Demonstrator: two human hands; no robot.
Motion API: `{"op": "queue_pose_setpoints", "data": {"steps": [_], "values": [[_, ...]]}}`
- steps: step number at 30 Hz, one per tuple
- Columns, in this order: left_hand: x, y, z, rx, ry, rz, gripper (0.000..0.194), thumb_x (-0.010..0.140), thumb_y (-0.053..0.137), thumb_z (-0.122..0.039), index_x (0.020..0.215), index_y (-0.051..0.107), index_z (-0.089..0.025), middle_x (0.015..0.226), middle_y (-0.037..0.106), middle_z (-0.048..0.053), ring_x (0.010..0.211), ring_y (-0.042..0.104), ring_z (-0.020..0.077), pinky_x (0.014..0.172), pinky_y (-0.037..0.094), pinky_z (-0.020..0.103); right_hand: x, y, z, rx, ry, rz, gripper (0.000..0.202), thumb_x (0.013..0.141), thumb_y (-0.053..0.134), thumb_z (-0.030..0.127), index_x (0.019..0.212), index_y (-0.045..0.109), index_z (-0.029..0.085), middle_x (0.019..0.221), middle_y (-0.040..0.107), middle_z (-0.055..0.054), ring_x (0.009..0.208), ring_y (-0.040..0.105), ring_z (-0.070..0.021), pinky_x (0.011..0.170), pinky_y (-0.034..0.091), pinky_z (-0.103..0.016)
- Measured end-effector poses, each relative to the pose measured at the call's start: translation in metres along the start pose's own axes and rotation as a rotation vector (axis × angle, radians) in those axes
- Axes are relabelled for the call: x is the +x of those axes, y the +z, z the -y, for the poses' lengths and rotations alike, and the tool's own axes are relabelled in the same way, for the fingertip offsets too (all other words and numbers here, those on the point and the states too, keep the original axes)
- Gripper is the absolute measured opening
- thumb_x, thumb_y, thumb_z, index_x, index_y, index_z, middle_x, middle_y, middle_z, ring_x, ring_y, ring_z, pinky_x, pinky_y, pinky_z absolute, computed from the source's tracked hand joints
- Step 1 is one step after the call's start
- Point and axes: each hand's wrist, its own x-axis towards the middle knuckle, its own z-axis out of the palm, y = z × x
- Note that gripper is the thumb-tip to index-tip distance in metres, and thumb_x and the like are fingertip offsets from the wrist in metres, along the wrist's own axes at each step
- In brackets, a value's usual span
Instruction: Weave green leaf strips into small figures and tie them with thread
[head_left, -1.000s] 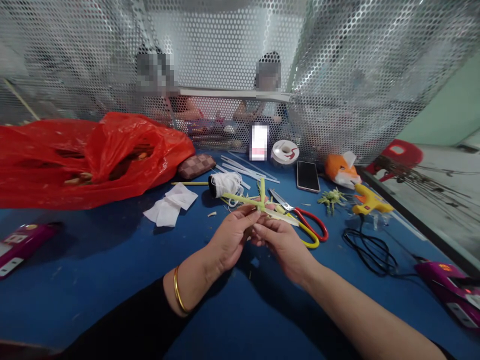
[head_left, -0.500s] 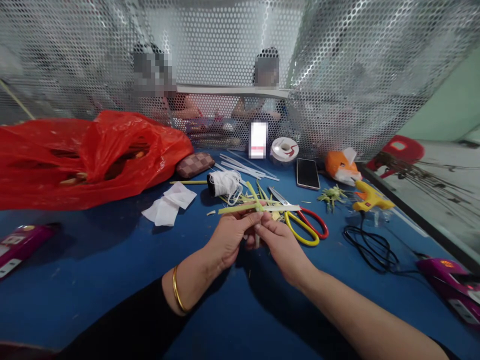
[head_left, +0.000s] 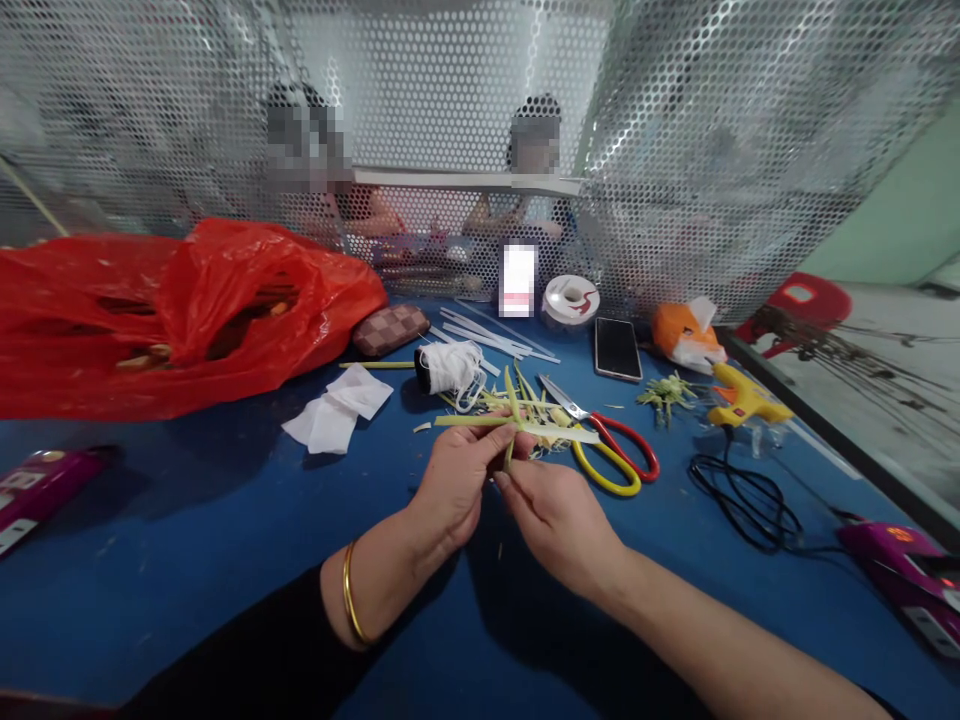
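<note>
Pale green leaf strips (head_left: 555, 431) cross each other in front of me, with ends pointing left, right, away and toward me. My left hand (head_left: 457, 470) pinches them where they cross, thumb on top. Below the crossing, my right hand (head_left: 551, 505) is closed on the strip end that points toward me; its fingertips are partly hidden. Just beyond the hands lie loose green and pale scraps (head_left: 536, 405). Scissors (head_left: 611, 440) with one red and one yellow handle rest beside them on the right. A spool of white cord (head_left: 452, 367) lies behind my left hand.
On the blue table (head_left: 247, 540) are a red plastic bag (head_left: 315, 290), tissues (head_left: 334, 412), a checkered pouch (head_left: 390, 329), a tape roll (head_left: 570, 298), a phone (head_left: 618, 349), a yellow glue gun (head_left: 750, 398) and its coiled cord (head_left: 739, 500). Beyond a perforated screen sit two people.
My right hand has shifted down from the crossing onto the near strip end, turning its back up. The right-pointing strip tilts slightly lower. My left hand keeps its pinch.
</note>
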Motion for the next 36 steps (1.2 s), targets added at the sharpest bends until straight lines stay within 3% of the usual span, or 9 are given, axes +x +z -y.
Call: {"op": "queue_pose_setpoints", "data": {"steps": [9, 13, 16, 18, 20, 21, 25, 27, 36], "values": [[-0.001, 0.003, -0.001, -0.054, -0.068, -0.107, 0.013, 0.071, 0.071, -0.008, 0.083, 0.072, -0.011, 0.073, 0.072, 0.004, 0.060, 0.063, 0.0085, 0.059, 0.048, 0.017, -0.002, 0.008, 0.000, -0.037, 0.010, 0.051, 0.031, 0.095, 0.033, 0.028, 0.068, 0.046, 0.020, 0.064, 0.053, -0.002, 0.057, 0.045, -0.0139, 0.056, 0.031, -0.025], [0.004, -0.002, -0.002, 0.005, -0.055, 0.003, 0.022, 0.070, 0.075, -0.015, 0.091, 0.072, -0.012, 0.067, 0.068, 0.003, 0.060, 0.061, 0.0090, 0.058, 0.046, 0.017, -0.004, 0.007, 0.001, -0.053, -0.012, 0.020, 0.034, 0.096, 0.035, 0.029, 0.066, 0.048, 0.019, 0.061, 0.054, -0.001, 0.054, 0.044, -0.0126, 0.054, 0.029, -0.025], [0.008, -0.008, -0.005, 0.074, -0.025, 0.088, 0.027, 0.073, 0.074, -0.021, 0.098, 0.071, -0.013, 0.067, 0.066, 0.002, 0.062, 0.060, 0.0092, 0.061, 0.047, 0.018, -0.008, -0.008, 0.000, -0.064, -0.089, -0.116, 0.038, 0.095, 0.041, 0.036, 0.063, 0.051, 0.019, 0.058, 0.052, 0.000, 0.052, 0.044, -0.0118, 0.053, 0.029, -0.025], [0.010, -0.011, -0.007, 0.128, -0.036, 0.117, 0.024, 0.076, 0.071, -0.021, 0.099, 0.071, -0.013, 0.071, 0.066, 0.003, 0.064, 0.060, 0.0096, 0.065, 0.048, 0.020, -0.008, -0.023, -0.004, -0.058, -0.108, -0.323, 0.036, 0.094, 0.043, 0.037, 0.066, 0.056, 0.018, 0.059, 0.053, -0.001, 0.054, 0.046, -0.0123, 0.056, 0.031, -0.026], [0.010, -0.012, -0.007, 0.179, -0.090, 0.175, 0.021, 0.079, 0.068, -0.024, 0.096, 0.071, -0.012, 0.070, 0.064, 0.003, 0.065, 0.060, 0.0106, 0.068, 0.050, 0.023, -0.002, -0.037, -0.013, -0.107, 0.007, -0.536, 0.035, 0.092, 0.047, 0.038, 0.067, 0.059, 0.018, 0.060, 0.055, -0.002, 0.057, 0.047, -0.0134, 0.058, 0.032, -0.027], [0.010, -0.012, -0.006, 0.197, -0.122, 0.211, 0.022, 0.081, 0.066, -0.027, 0.095, 0.071, -0.011, 0.068, 0.063, 0.003, 0.064, 0.059, 0.0109, 0.069, 0.050, 0.025, 0.002, -0.042, -0.018, -0.099, 0.091, -0.535, 0.034, 0.090, 0.050, 0.041, 0.067, 0.061, 0.018, 0.064, 0.057, -0.002, 0.061, 0.049, -0.0147, 0.060, 0.033, -0.028], [0.009, -0.013, -0.001, 0.230, -0.210, 0.277, 0.033, 0.080, 0.066, -0.043, 0.089, 0.071, -0.012, 0.064, 0.059, 0.001, 0.059, 0.055, 0.0103, 0.070, 0.050, 0.028, 0.019, -0.041, -0.038, 0.538, 0.343, -0.171, 0.034, 0.082, 0.058, 0.046, 0.063, 0.061, 0.018, 0.062, 0.057, -0.001, 0.061, 0.049, -0.0142, 0.059, 0.037, -0.027], [0.008, -0.014, 0.002, 0.281, -0.237, 0.279, 0.036, 0.077, 0.068, -0.048, 0.087, 0.070, -0.013, 0.061, 0.057, 0.000, 0.056, 0.053, 0.0097, 0.069, 0.050, 0.028, 0.023, -0.034, -0.041, 0.835, 0.387, -0.089, 0.029, 0.078, 0.064, 0.044, 0.065, 0.063, 0.017, 0.059, 0.056, 0.001, 0.058, 0.049, -0.0124, 0.059, 0.038, -0.027], [0.000, -0.009, -0.002, 0.495, -0.236, 0.332, 0.028, 0.072, 0.069, -0.040, 0.079, 0.069, -0.013, 0.051, 0.042, -0.006, 0.047, 0.040, 0.0075, 0.053, 0.045, 0.024, 0.017, -0.017, -0.031, 0.862, 0.394, -0.383, 0.022, 0.072, 0.069, 0.035, 0.060, 0.068, 0.016, 0.054, 0.056, 0.001, 0.053, 0.044, -0.0107, 0.053, 0.037, -0.025]]}}
